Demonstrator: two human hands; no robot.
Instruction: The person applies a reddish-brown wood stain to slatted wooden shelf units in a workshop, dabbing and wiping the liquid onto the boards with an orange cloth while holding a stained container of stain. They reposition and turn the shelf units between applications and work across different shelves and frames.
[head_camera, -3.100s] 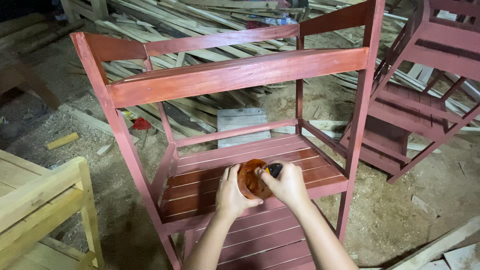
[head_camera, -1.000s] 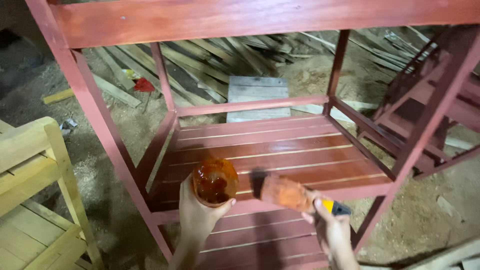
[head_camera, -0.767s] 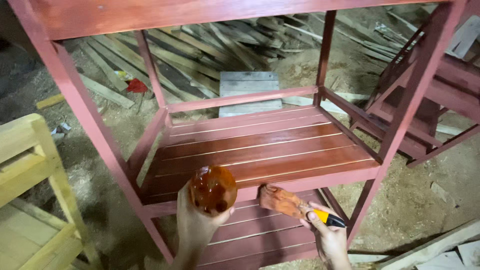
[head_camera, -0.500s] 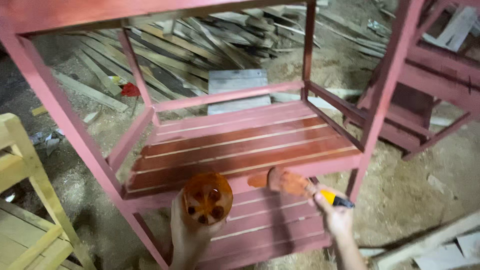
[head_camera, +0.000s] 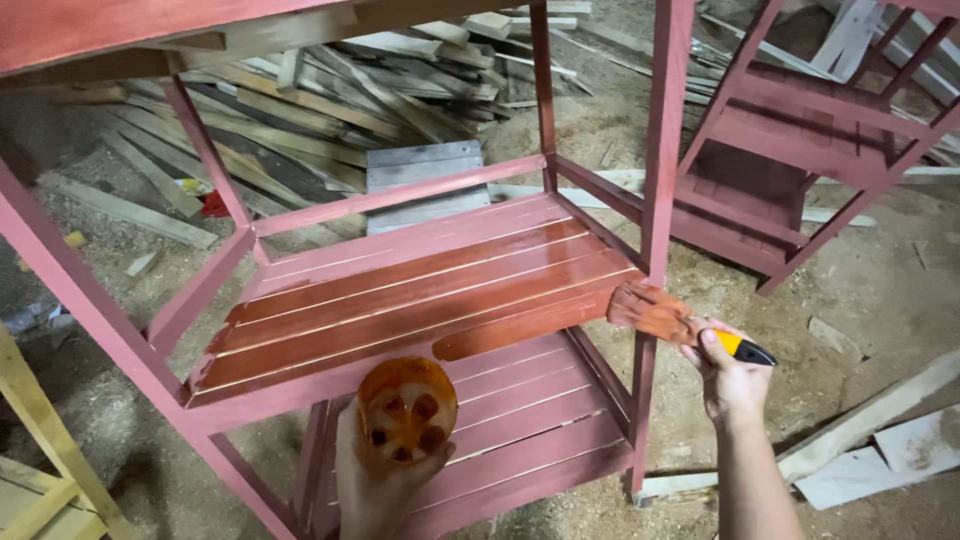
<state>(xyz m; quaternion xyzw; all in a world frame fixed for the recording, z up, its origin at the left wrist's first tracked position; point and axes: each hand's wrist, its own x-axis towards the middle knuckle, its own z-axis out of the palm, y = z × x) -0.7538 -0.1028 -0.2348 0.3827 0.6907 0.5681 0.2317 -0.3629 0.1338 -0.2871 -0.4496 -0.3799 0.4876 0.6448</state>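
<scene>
My left hand holds a small orange-stained plastic cup of reddish-brown stain, below the front rail of a red slatted wooden shelf rack. My right hand grips a paintbrush with a yellow and black handle; its stain-soaked bristles press on the right end of the middle shelf's front edge, by the front right post. The middle shelf's slats look wet and glossy brown, and part of the front rail is darker where stain is on it.
A second red rack lies tipped at the right. Loose planks are piled behind, with a grey slatted board beyond the shelf. An unpainted pale wood frame stands at the lower left. Sawdust covers the ground; white boards lie at the lower right.
My right hand has swept the brush rightward along the shelf's front edge to the right post. My left hand has lowered and tilted the cup. The view shifted left and closer.
</scene>
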